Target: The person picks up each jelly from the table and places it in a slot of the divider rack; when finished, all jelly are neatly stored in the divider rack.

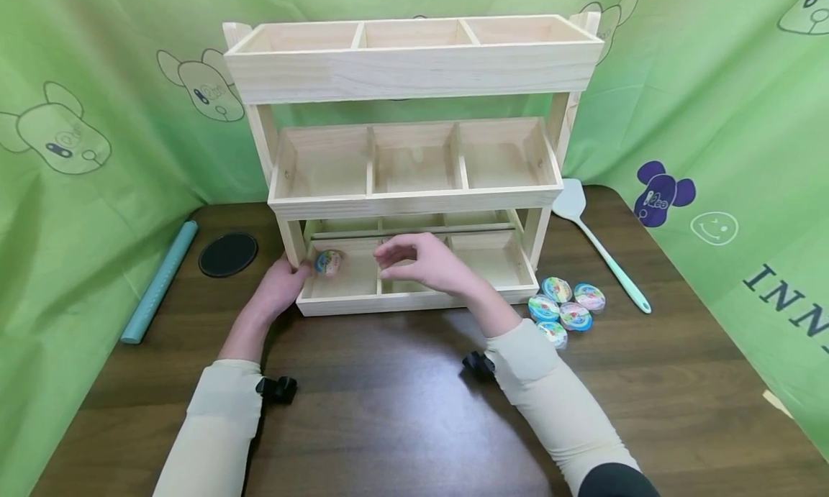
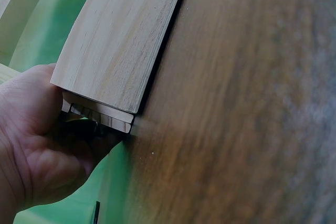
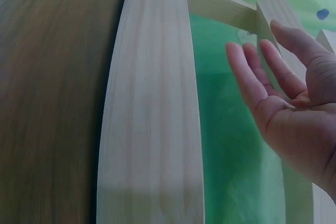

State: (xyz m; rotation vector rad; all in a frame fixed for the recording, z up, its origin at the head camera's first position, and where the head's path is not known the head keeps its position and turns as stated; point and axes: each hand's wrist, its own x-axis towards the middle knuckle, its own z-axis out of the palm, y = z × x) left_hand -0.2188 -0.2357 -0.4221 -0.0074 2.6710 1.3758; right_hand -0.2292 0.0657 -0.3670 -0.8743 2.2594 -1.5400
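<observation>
Hovering half-open, the right hand [image 1: 424,263] overhangs the bottom tray [image 1: 414,302].

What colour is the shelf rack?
The shelf rack is pale, creamy wood with faint grain; the head view shows it best.

A cream left sleeve [image 1: 204,439] lies toward eight o'clock, a matching right sleeve [image 1: 557,407] toward five, its lower end meeting a rounded dark-grey patch [image 1: 617,481]. A black wrist mount [image 1: 277,390] juts from the left sleeve's cuff at three o'clock, another black mount [image 1: 478,365] from the right's, between eight and nine.
</observation>
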